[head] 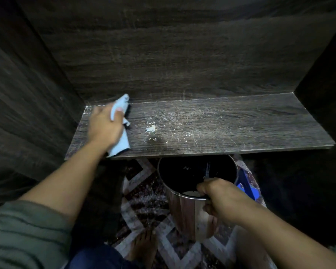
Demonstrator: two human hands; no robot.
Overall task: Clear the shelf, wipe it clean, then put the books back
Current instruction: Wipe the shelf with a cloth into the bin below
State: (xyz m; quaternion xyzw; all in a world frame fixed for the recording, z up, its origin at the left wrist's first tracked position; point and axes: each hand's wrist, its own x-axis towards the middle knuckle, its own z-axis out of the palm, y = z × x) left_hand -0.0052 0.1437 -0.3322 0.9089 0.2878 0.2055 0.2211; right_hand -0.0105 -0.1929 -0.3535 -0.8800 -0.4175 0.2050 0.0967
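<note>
At the left end of the dark wood shelf (241, 129), the left hand (103, 127) presses a light blue cloth (119, 147) onto the board near the back corner. Its fingers are curled round a bunched part, and the rest trails to the front edge. No books stand on the shelf, so clearing looks done; none show anywhere in view. Wiping seems barely begun: white crumbs and dust (151, 128) lie across the middle of the board, and pale streaks run toward the right. Below the front edge, the right hand (221, 199) grips a steel bin (184, 212), fingers wrapped over its rim, mouth up, above a patterned rug (144, 193). Sweeping the crumbs off, finishing the wipe and returning the books are left.
</note>
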